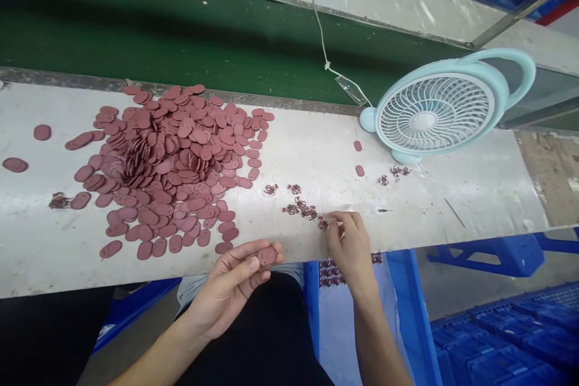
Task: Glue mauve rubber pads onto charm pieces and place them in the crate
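Note:
My left hand (235,280) pinches a flat oval dusty-red piece (266,256) with small holes, holding it just off the table's front edge. My right hand (349,241) is over the front edge of the table, thumb and fingers drawn together. Its fingertips are beside a small dark red and white part (322,224) at the end of a loose cluster of similar parts (301,208). What lies between those fingertips, if anything, is hidden. A large heap of the oval pieces (181,151) spreads over the white table to the left.
A light blue fan (434,111) stands at the back right, its cord running upward. Under the right hand, a blue tray (409,313) holds rows of small parts (330,273) on a pale sheet. A green conveyor belt (203,42) runs behind the white table (289,151).

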### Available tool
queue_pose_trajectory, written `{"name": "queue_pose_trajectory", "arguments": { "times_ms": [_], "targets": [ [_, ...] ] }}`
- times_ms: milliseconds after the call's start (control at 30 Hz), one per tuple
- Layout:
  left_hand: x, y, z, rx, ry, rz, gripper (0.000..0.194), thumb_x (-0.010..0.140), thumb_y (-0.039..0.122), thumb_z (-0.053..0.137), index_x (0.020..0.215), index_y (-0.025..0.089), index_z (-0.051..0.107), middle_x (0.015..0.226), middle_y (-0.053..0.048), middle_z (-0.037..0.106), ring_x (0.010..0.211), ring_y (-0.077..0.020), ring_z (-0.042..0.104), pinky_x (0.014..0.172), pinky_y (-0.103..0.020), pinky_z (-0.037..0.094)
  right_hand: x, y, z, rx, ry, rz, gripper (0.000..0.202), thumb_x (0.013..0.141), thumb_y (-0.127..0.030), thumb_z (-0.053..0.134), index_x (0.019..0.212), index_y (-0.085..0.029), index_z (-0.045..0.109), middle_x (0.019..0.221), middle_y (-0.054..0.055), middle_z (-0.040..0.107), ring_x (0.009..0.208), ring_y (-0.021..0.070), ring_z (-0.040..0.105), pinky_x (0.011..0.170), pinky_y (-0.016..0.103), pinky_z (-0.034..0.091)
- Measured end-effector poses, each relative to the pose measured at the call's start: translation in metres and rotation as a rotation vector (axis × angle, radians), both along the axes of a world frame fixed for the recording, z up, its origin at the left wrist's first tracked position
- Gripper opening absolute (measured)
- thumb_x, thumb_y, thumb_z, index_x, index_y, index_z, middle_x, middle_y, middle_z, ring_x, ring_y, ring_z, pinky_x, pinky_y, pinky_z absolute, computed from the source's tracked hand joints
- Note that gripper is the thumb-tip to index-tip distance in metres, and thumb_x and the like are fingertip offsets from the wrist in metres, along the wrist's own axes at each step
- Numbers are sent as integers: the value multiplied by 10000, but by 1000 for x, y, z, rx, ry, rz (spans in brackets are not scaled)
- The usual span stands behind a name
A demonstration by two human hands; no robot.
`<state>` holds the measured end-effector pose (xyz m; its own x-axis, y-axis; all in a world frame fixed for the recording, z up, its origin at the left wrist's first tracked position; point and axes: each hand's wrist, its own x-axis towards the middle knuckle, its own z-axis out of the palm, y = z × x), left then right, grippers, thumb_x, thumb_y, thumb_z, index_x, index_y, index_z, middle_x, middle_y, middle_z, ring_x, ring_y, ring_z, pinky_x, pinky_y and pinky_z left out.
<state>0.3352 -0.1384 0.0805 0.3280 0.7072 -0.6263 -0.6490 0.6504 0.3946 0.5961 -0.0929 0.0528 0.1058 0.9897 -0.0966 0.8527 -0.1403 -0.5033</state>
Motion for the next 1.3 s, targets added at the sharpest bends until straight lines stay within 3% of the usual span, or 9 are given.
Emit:
{"name": "queue_pose_trajectory", "arguments": {
  "times_ms": [100, 333, 400, 533, 633, 900, 1033, 1133, 1300],
  "targets": [
    [2, 1, 1, 7, -1, -15, 243, 871, 206, 767, 1112, 189, 794, 1227, -109, 774, 1119, -226, 734, 810, -186, 612, -4, -4, 0, -50, -25, -62, 286, 976, -384, 552, 1177, -200, 640, 1113, 93, 638, 802, 228, 665, 772, 409, 529],
    [7, 2, 1, 7, -6, -34, 236, 875, 206, 764, 1108, 180, 793, 1230, -116, 773, 1122, -230, 734, 807, -188, 613, -5, -4, 8, -146, 23, 21, 165, 963, -295, 568, 1030, -224, 702, 1022, 63, 673, 882, 239, 684, 801, 393, 531],
    [9, 0, 1, 4, -15, -32, 233, 875, 209, 765, 1104, 180, 793, 1233, -116, 771, 1111, -232, 739, 804, -188, 613, -8, -11, 17, -160, 182, -18, 148, 961, -327, 602, 1010, -222, 694, 967, 49, 693, 846, 219, 692, 735, 353, 555],
    [14, -2, 4, 2, -29, -15, 239, 871, 206, 769, 1109, 187, 791, 1220, -109, 777, 1059, -221, 758, 794, -187, 614, -23, -34, 38, -210, 770, -96, 154, 929, -363, 704, 1032, -249, 708, 890, 12, 720, 690, 155, 677, 588, 269, 573],
    [19, 0, 9, 17, -48, 0, 231, 862, 206, 780, 1092, 196, 796, 1200, -96, 786, 1044, -214, 764, 804, -187, 612, -35, -47, 48, -141, 905, -25, 151, 927, -257, 718, 1075, -288, 731, 925, 3, 715, 730, 139, 684, 619, 250, 602],
    [24, 6, 11, 23, -89, -25, 227, 877, 179, 759, 1102, 179, 791, 1210, -107, 782, 1070, -189, 751, 874, -197, 596, -47, -52, 49, 331, 445, 203, 361, 862, 0, 700, 1131, -239, 729, 1094, 57, 688, 978, 158, 693, 875, 282, 603],
    [24, 5, 7, 36, -110, -24, 225, 883, 183, 754, 1105, 188, 791, 1210, -101, 783, 1063, -180, 753, 888, -202, 592, -47, -55, 48, 445, 321, 296, 433, 824, 49, 702, 1175, -203, 714, 1123, 85, 690, 997, 173, 698, 907, 293, 604],
    [25, 5, 5, 81, -92, -29, 225, 881, 190, 759, 1103, 201, 791, 1212, -90, 784, 1074, -192, 753, 881, -203, 592, -45, -57, 50, 396, 430, 225, 411, 821, 34, 714, 1147, -216, 727, 1062, 73, 691, 921, 169, 706, 809, 286, 624],
    [27, 1, 1, 246, 26, -40, 222, 842, 170, 800, 1057, 225, 794, 1190, -68, 794, 1077, -201, 752, 939, -262, 584, -49, -56, 60, 84, 904, 51, 286, 893, -54, 689, 1068, -273, 745, 934, 23, 726, 778, 153, 718, 659, 262, 629]
  ]
}}
